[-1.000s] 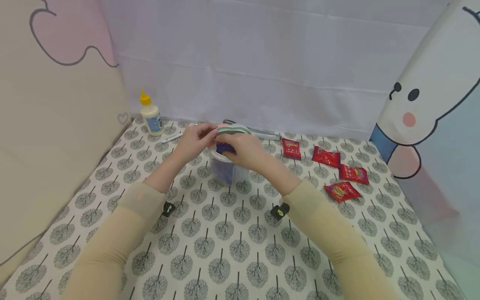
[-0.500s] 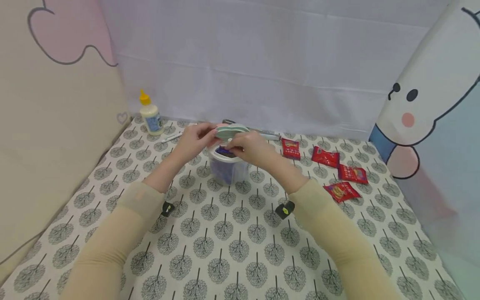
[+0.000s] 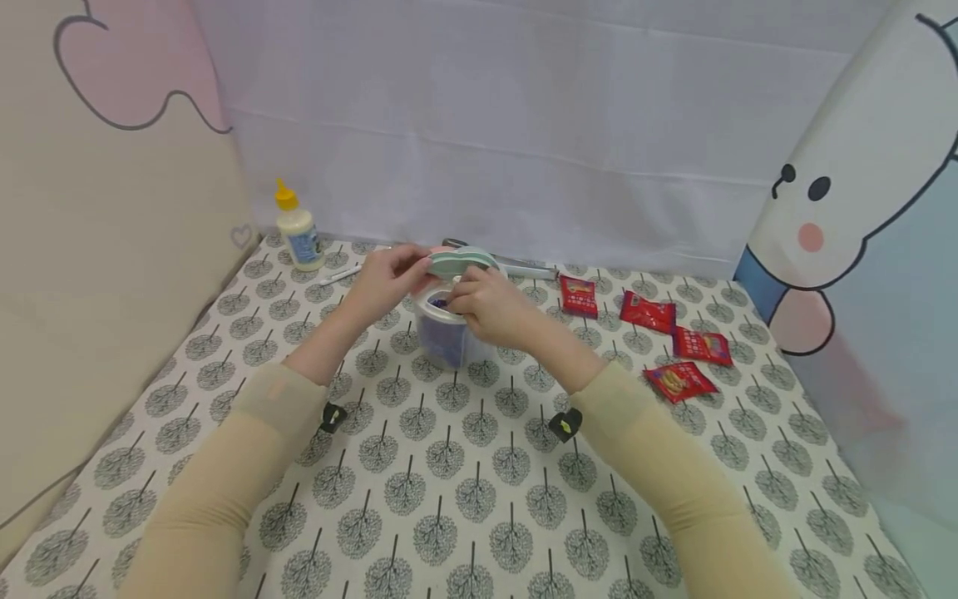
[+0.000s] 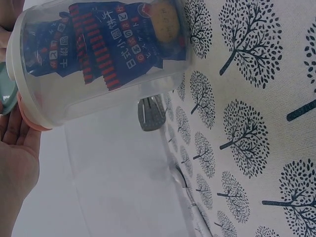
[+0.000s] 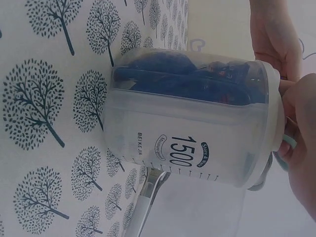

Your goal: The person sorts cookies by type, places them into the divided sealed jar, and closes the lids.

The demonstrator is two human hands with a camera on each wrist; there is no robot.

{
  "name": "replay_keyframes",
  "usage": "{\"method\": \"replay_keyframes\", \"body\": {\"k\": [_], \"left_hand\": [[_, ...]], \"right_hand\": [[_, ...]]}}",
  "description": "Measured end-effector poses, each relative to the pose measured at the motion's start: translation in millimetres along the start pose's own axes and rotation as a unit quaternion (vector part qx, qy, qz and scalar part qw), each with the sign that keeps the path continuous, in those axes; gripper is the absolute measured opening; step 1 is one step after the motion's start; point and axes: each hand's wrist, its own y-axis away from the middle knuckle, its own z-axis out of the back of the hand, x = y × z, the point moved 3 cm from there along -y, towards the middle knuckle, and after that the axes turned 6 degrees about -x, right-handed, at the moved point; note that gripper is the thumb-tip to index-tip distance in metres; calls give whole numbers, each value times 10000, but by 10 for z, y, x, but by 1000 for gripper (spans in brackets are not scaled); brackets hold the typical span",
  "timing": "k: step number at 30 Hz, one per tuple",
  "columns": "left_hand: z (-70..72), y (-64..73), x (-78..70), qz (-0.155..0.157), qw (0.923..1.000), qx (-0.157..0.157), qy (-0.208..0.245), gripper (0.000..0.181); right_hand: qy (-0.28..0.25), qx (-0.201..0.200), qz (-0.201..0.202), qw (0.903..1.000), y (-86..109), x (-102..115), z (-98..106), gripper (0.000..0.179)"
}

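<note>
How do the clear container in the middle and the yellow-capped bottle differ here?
Opening: the clear container has its green flap raised; the bottle has its yellow cap on.
Width: the container is wider than the bottle.
Contact: the left hand and right hand are at the container's top; neither touches the bottle.
Shared: both stand upright on the tree-print cloth.

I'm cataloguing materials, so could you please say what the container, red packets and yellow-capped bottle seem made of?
Container: likely smooth, slightly cloudy plastic; blue packets inside show through.
Red packets: probably glossy plastic film, creased with small highlights; foil also possible.
Yellow-capped bottle: perhaps smooth plastic, given its tapered nozzle; small in view.
</note>
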Motion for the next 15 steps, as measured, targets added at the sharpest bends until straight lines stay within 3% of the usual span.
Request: {"method": "replay_keyframes", "body": {"k": [9,12,15], "left_hand": [[10,17,-9,76,10000,-8,18,35],[8,19,-9,128,9999,12,24,35],[10,14,-9,103,9999,18,33,36]], "right_hand": [[-1342,-372,31,9903,89,-118,39,40],[-1287,-249,102,9913,104,-105,43,37],[-956,134,-34,9953,90,-75,25,34]]}}
